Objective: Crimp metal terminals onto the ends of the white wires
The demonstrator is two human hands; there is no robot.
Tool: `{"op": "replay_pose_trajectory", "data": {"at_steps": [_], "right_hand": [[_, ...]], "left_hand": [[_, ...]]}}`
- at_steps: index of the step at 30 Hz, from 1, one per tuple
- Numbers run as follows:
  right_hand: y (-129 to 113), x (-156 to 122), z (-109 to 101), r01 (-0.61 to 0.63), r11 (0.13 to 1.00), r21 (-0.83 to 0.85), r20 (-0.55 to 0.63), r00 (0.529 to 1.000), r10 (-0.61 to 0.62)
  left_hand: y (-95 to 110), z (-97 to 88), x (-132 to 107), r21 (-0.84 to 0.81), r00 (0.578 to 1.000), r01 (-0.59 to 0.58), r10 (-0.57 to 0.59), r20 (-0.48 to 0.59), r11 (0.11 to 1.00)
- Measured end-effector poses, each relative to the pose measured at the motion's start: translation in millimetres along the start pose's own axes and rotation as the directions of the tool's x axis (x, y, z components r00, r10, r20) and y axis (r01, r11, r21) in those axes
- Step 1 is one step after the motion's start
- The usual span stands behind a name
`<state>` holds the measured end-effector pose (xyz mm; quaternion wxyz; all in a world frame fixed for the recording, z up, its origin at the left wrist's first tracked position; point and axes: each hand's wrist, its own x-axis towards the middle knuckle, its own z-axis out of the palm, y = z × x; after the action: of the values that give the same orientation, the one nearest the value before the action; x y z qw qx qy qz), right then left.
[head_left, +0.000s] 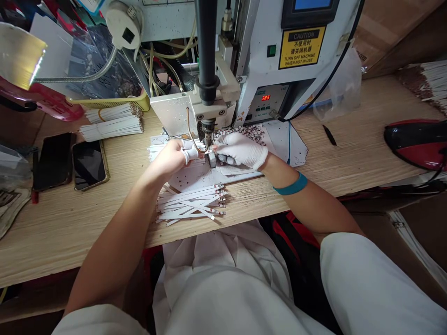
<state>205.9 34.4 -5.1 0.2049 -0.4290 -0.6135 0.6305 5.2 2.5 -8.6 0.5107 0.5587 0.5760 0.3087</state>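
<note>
We are at the stage of holding work under the machine's tip (208,128), and everything here sits relative to that tip. Our left hand (172,157), with white cots on its fingertips, comes in from the left just below the tip, fingers closed in a pinch. Our right hand (240,150), in a white glove, comes in from the right, fingers curled and pinching too. Both meet on a small grey piece (211,159) directly beneath the tip. We cannot tell whether a strip end is already seated in it. A fan of white strips (157,150) lies to the left of the tip, under our left wrist. A loose pile of strips (190,207) with marked ends lies well below the tip, near the bench (349,153) edge. We judge that the next move calls for steady fingertips, with the piece kept square under the tip and our fingers clear of its point.
</note>
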Motion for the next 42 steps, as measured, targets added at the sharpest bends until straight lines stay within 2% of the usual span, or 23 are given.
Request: {"op": "replay_pose_trajectory", "data": {"at_steps": [4,7,9,12,14,16,18,20,23,26,28,30,34,36,39,42], "right_hand": [[0.2,1.9,-1.9,0.020,0.998,-0.058,-0.011,1.000,-0.021],[-0.2,3.0,-8.3,0.015,0.997,-0.071,0.010,1.000,-0.015],[-0.5,2.8,-15.6,-0.027,0.996,-0.085,0.010,1.000,0.028],[-0.7,1.1,-29.8,-0.021,0.976,-0.215,-0.099,0.995,0.000],[-1.0,-0.3,-37.9,0.034,0.932,-0.362,-0.204,0.972,-0.115],[-1.6,-1.5,-41.9,0.097,0.849,-0.520,-0.244,0.935,-0.257],[-1.6,-2.1,-41.0,0.161,0.752,-0.639,-0.202,0.908,-0.366],[-0.4,-2.1,-37.2,0.254,0.696,-0.671,-0.082,0.908,-0.411],[3.3,-1.0,-31.8,0.399,0.684,-0.610,0.148,0.906,-0.396],[6.9,0.2,-31.4,0.452,0.679,-0.579,0.261,0.891,-0.371],[7.7,-0.1,-33.2,0.455,0.670,-0.587,0.268,0.890,-0.370],[7.0,-1.7,-35.2,0.451,0.659,-0.602,0.251,0.890,-0.380],[4.2,-6.8,-35.5,0.423,0.652,-0.630,0.160,0.892,-0.424],[3.5,-9.0,-33.3,0.430,0.653,-0.624,0.144,0.884,-0.444],[3.4,-11.4,-29.6,0.439,0.638,-0.632,0.148,0.877,-0.457],[3.3,-13.6,-27.7,0.422,0.626,-0.656,0.132,0.881,-0.455]], "left_hand": [[6.1,-1.4,-4.3,0.046,1.000,-0.004,0.004,0.004,0.999],[14.3,-6.4,-16.0,0.254,0.999,-0.036,0.031,0.026,0.966],[17.8,-9.5,-26.7,0.434,0.996,-0.086,0.061,0.072,0.897],[19.5,-8.0,-45.1,0.664,0.986,-0.133,0.030,0.164,0.736],[19.4,-1.1,-58.5,0.785,0.972,-0.193,0.006,0.235,0.588],[18.6,9.6,-71.5,0.869,0.949,-0.295,0.021,0.313,0.398],[17.0,21.4,-81.8,0.902,0.927,-0.372,0.038,0.373,0.217],[16.0,31.3,-87.3,0.908,0.917,-0.399,0.036,0.398,0.130],[18.7,38.1,-87.2,0.906,0.917,-0.398,0.031,0.398,0.144],[22.5,37.7,-85.9,0.925,0.936,-0.351,0.032,0.350,0.148],[17.8,37.9,-90.0,0.946,0.956,-0.295,0.046,0.291,0.132],[3.0,40.7,-99.8,0.955,0.961,-0.266,0.114,0.252,0.132],[-42.7,49.5,-128.3,0.930,0.904,-0.307,0.368,0.218,0.201],[-58.5,51.2,-138.9,0.922,0.890,-0.304,0.417,0.185,0.239],[-61.3,49.1,-143.5,0.921,0.887,-0.316,0.415,0.201,0.229],[-45.6,43.5,-137.8,0.927,0.905,-0.336,0.329,0.269,0.167]]}}
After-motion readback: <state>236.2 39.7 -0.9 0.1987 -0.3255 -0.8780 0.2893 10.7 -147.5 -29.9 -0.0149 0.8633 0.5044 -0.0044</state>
